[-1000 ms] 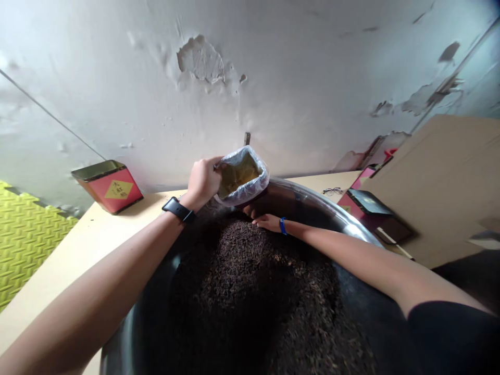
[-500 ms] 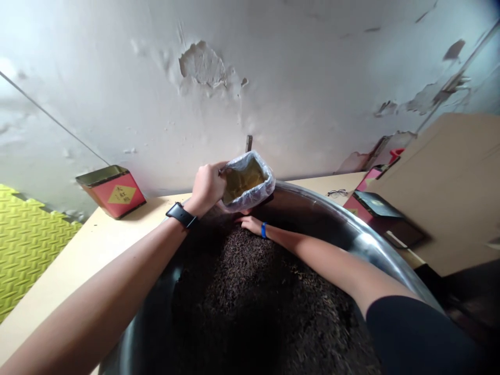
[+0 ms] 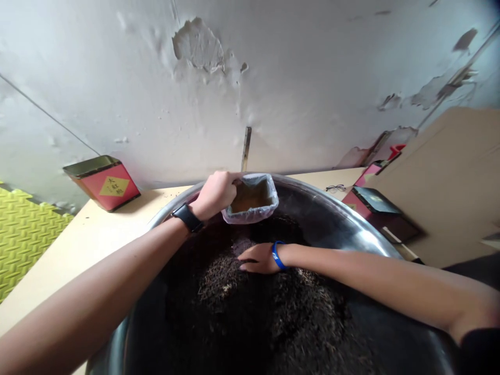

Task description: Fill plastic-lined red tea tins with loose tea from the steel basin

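Note:
A big metal basin (image 3: pixel 363 237) in front of me is heaped with dark loose tea leaves (image 3: pixel 250 307). My left hand (image 3: pixel 214 194), with a black watch on the wrist, is closed on the rim of a square tin lined with a clear plastic bag (image 3: pixel 252 199), which stands upright in the leaves at the basin's far side. My right hand (image 3: pixel 258 258), with a blue band at the wrist, lies on the leaf heap just in front of the tin, fingers together and pointing left, partly sunk in the leaves.
A red tin with a yellow diamond label (image 3: pixel 102 182) stands on the pale table (image 3: pixel 78 245) at the left. Dark and red boxes (image 3: pixel 375 205), a pair of glasses (image 3: pixel 336 188) and a large cardboard sheet (image 3: pixel 449 177) lie at the right. A peeling wall is behind.
The lined tin has come down from a tilted, lifted pose to stand upright in the leaves. My right hand has pulled back from under it onto the heap.

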### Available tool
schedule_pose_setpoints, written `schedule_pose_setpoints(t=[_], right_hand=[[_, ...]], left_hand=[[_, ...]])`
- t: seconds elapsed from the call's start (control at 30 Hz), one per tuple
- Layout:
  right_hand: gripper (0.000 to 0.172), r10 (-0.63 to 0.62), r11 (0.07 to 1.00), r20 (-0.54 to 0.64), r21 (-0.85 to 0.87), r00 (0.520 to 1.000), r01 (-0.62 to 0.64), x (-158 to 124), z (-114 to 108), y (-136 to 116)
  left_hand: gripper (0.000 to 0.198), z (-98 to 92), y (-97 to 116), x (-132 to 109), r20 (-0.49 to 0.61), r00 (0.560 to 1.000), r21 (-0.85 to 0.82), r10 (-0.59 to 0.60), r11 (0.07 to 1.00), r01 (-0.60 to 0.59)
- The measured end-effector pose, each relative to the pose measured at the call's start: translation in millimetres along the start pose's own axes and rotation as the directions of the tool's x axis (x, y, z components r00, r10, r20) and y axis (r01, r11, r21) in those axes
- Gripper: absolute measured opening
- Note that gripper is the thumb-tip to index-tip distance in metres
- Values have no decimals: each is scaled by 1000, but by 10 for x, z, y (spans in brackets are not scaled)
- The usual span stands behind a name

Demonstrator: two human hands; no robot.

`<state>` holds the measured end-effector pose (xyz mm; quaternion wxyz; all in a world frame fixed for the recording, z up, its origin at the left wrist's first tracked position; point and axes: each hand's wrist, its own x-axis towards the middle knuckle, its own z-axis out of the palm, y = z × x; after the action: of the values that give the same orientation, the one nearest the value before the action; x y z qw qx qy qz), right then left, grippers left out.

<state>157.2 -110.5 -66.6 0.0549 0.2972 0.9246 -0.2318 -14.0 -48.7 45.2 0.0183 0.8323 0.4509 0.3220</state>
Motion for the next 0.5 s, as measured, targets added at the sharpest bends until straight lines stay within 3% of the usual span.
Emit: schedule_pose_setpoints(t=[0.2, 0.37, 0.5], right_hand=[[65, 28, 995, -3, -100, 1000, -28, -585, -140, -309], [91, -88, 944, -89, -325, 992, 55, -592, 91, -472], [61, -90, 891, -25, -449, 996, 69, -498, 170, -423]], left_hand=[[38, 272, 48, -77, 203, 976, 100, 77, 990, -98], [38, 141, -65, -5, 433, 894, 14, 115, 991, -134], [37, 49, -122, 54, 482, 865, -26, 139, 989, -145]])
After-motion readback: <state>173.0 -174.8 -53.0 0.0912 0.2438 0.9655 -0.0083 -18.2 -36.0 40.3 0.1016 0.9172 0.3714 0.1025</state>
